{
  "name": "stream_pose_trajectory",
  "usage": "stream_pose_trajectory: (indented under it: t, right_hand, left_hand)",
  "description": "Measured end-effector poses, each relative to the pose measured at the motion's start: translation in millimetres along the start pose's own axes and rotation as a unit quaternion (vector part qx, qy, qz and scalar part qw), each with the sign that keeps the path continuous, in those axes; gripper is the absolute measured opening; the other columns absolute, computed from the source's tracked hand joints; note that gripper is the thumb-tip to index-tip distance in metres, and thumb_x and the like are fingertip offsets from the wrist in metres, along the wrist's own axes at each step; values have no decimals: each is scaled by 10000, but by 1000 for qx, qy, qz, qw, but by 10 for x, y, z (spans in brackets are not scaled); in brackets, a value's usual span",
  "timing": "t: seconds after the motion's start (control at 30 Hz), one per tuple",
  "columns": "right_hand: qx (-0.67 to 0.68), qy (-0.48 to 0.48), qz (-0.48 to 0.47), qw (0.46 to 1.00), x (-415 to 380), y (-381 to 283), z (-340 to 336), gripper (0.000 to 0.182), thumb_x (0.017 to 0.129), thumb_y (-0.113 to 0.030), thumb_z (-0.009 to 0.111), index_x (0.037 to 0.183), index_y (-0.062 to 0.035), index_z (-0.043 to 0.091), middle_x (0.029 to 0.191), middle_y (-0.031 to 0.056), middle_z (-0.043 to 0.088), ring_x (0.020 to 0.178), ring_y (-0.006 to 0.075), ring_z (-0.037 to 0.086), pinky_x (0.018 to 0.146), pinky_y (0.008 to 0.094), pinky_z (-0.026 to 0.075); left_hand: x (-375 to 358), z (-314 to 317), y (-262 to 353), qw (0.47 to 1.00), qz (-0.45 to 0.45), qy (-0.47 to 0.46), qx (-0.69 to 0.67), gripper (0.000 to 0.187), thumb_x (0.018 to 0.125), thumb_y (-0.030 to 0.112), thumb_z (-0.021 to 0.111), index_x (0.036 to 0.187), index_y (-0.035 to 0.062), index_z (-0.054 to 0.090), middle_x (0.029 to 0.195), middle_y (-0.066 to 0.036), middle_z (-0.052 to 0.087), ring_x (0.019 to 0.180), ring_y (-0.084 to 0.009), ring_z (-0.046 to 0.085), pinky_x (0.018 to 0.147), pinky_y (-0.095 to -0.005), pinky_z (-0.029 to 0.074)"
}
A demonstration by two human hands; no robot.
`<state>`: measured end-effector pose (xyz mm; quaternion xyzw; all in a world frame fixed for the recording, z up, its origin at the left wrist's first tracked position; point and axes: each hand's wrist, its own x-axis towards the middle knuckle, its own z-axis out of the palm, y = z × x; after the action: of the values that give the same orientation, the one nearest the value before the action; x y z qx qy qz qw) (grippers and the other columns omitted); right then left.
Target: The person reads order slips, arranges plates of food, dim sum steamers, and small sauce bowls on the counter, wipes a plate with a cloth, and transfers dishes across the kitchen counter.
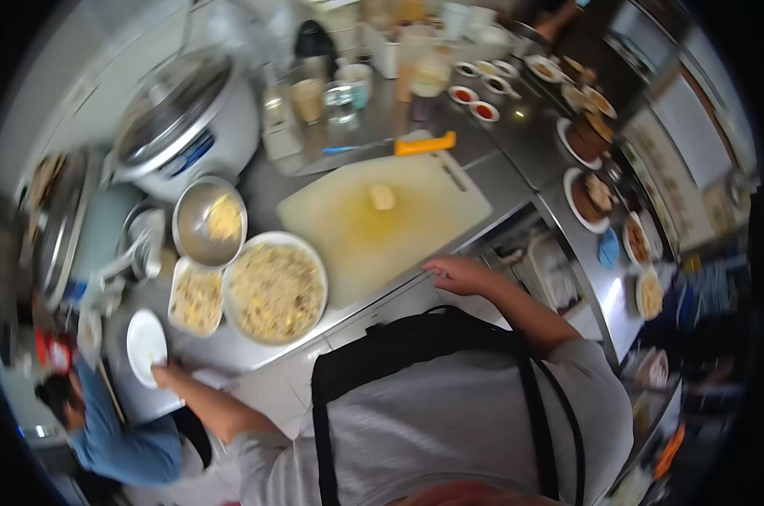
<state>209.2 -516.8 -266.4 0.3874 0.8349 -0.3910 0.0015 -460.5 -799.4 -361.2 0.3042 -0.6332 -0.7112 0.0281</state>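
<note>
My left hand grips the near rim of a white oval plate at the counter's left end. A small pale smear shows on the plate. My right hand hangs by the counter's front edge, near the cutting board, with nothing visible in it and its fingers loosely bent and apart. On the yellow-stained white cutting board lies a small pale yellow lump. Behind it rests a large knife with an orange handle. A big round bowl of fried rice stands between my hands.
Beside the rice bowl are a smaller rice dish and a steel bowl with yellow shreds. A large rice cooker stands behind. Sauce dishes and plated food line the right. A person in blue is at lower left.
</note>
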Motion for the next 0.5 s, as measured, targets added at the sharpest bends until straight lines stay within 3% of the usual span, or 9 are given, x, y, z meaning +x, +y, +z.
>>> stream_pose_trajectory:
  t: [0.03, 0.07, 0.23, 0.4, 0.43, 0.5]
  right_hand:
    - [2, 1, 12, 1000, -1, 19, -31, 361, 716, -205, 539, 1040, -53, 487, 995, 143, 525, 868, 254, 542, 744, 333, 431]
    - [11, 14, 27, 999, -27, 26, -81, 364, 715, -203, 539, 1042, -52, 487, 984, 143, 527, 863, 253, 544, 738, 332, 432]
    - [3, 60, 81, 995, -59, 317, -534, 372, 711, -200, 542, 1047, -51, 492, 930, 136, 542, 832, 248, 548, 714, 330, 434]
    - [-4, 215, 74, 974, 4, 1185, -1521, 356, 714, -200, 567, 1032, -48, 509, 818, 113, 568, 722, 215, 550, 646, 307, 435]
    - [45, 247, 73, 965, 57, 1428, -1777, 355, 716, -199, 568, 1032, -50, 510, 804, 110, 570, 709, 210, 551, 639, 301, 436]
    - [89, 305, 86, 944, 233, 1944, -2299, 360, 715, -201, 579, 1035, -51, 511, 786, 107, 573, 693, 203, 555, 633, 291, 438]
  left_hand:
    - [209, 71, -45, 997, -19, -53, -59, 542, 609, 281, 649, 1029, 2, 451, 1022, -234, 460, 693, -317, 526, 576, -344, 489]
    - [208, 111, -9, 998, -12, -46, -39, 554, 606, 284, 653, 1038, 11, 440, 1035, -229, 439, 704, -314, 522, 574, -343, 489]
    - [-139, 174, 171, 993, 39, 80, 75, 620, 591, 300, 670, 1083, 54, 385, 1102, -205, 335, 759, -298, 503, 565, -337, 488]
    - [-823, 112, 485, 968, 81, 199, 128, 693, 577, 317, 687, 1128, 96, 330, 1168, -181, 230, 814, -283, 483, 556, -332, 487]
    - [-1010, 102, 529, 964, 88, 215, 133, 708, 574, 320, 691, 1137, 105, 319, 1181, -176, 209, 825, -279, 480, 554, -331, 487]
    - [-1570, 52, 558, 957, 168, 225, 74, 712, 558, 353, 708, 1137, 157, 345, 1149, -191, 266, 1034, -255, 358, 580, -341, 485]
